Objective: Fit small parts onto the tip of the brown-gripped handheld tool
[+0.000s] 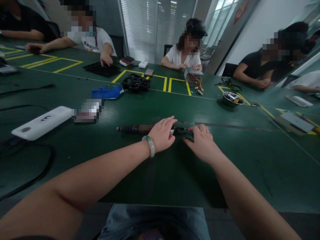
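Green tabletop (135,186) is marked out with yellow tape (165,84), and at least five other people are seated around its far side. One dark rod (143,129) is laid crosswise on the near part, its narrow tip pointed left. Its right portion is covered by the left hand (163,133) — how firmly it is gripped cannot be told. One dark strip (189,135) is pinched between the thumb and fingers of the right hand (202,138), just beside; a small gap is left between the hands. For good control, the rod is probably best steadied against the table, with the strip held in line and untwisted. Also counted are one bracelet (151,146), one blue glove (108,92), one white box (42,123) and one metal bowl (232,99).
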Available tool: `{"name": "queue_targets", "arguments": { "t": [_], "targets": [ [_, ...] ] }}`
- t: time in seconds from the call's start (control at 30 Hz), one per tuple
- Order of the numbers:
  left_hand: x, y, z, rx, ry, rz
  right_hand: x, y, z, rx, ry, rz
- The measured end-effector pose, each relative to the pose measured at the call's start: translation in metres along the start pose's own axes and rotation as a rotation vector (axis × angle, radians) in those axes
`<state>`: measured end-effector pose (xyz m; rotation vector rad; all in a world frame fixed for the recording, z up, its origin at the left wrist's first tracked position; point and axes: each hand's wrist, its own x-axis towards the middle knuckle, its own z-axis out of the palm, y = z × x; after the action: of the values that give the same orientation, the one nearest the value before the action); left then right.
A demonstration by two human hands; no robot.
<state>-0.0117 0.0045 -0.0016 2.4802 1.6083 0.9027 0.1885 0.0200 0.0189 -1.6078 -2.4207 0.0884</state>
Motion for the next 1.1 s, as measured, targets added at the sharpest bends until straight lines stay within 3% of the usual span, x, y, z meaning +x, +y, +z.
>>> {"name": "queue_targets", "arguments": {
  "t": [0.13,0.27,0.53,0.73,0.83,1.1],
  "targets": [
    [0.001,-0.002,0.004,0.026,-0.033,0.002,0.0,0.019,0.002,0.067,-0.121,-0.003],
    [0.005,-0.005,0.006,0.058,-0.069,0.018,0.008,0.027,0.006,0.086,-0.135,0.005],
    [0.008,-0.006,0.004,0.156,-0.156,0.076,0.007,0.028,-0.002,0.175,-0.291,-0.001],
    [0.004,-0.001,0.003,0.213,-0.189,0.131,0.008,0.028,-0.001,0.223,-0.333,-0.056],
    [0.004,0.001,0.004,0.208,-0.196,0.154,0.009,0.028,0.002,0.221,-0.322,-0.063],
    [0.005,0.004,0.006,0.182,-0.19,0.179,0.015,0.023,0.019,0.255,-0.146,-0.033]
  ]
}}
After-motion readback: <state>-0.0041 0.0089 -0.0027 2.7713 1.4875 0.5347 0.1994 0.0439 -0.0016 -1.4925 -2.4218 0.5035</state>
